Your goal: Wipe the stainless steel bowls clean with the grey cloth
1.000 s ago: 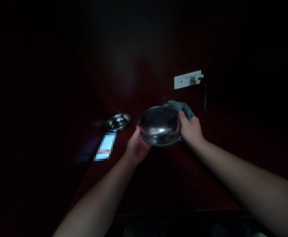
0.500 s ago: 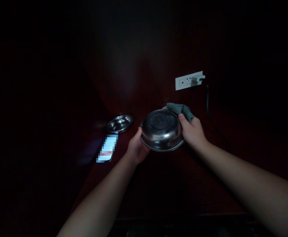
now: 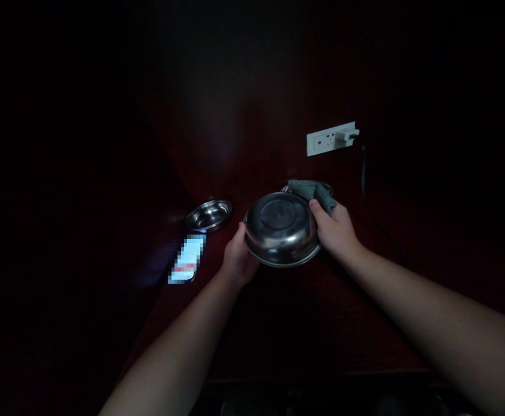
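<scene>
A shiny metal bowl (image 3: 281, 228) is held up in front of me, tilted, with its underside facing me. My left hand (image 3: 238, 257) grips its left rim, thumb on the outer wall and the other fingers partly hidden behind. At the bowl's right side is my right hand (image 3: 335, 228), closed on a grey-green cloth (image 3: 308, 189) that lies against the far edge of the bowl. The right thumb rests by the bowl's wall; its other fingers are hidden.
A second metal bowl (image 3: 209, 215) stands upright on the dark red table (image 3: 304, 329) at left. Near it lies a lit phone (image 3: 187, 259), its screen blurred. Behind the held bowl, another metal dish (image 3: 285, 188) shows partly. A wall socket (image 3: 330, 138) holds a plug with a black cable (image 3: 364, 176).
The bowl and both hands have shifted very slightly left in view, and the cloth with them. Both hands keep their hold.
</scene>
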Demonstrator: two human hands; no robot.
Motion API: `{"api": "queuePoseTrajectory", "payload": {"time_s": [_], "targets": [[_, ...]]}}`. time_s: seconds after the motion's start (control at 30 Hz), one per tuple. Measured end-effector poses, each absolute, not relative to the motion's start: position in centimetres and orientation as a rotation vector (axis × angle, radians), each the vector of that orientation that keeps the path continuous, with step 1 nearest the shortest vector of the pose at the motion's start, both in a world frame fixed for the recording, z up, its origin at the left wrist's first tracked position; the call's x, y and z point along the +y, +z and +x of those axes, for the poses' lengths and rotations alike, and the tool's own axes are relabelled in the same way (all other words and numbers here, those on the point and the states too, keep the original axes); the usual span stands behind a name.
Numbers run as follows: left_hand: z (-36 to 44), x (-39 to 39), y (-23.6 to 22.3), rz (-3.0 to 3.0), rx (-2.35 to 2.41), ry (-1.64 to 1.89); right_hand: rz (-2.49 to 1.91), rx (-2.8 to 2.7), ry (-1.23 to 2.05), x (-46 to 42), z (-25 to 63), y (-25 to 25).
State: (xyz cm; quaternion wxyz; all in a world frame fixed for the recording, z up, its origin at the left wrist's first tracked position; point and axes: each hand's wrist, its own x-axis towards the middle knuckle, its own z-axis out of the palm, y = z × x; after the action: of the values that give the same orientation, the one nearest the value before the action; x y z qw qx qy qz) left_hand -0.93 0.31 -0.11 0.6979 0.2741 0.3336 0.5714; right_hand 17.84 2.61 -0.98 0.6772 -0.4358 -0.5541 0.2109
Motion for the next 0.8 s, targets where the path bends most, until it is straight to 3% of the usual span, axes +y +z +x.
{"api": "queuePoseTrajectory", "payload": {"time_s": [0.8], "targets": [[-0.75,0.03,-0.52,0.634,0.823,1.311,-0.978,-1.147,0.482,2.2,17.77,-0.39]]}}
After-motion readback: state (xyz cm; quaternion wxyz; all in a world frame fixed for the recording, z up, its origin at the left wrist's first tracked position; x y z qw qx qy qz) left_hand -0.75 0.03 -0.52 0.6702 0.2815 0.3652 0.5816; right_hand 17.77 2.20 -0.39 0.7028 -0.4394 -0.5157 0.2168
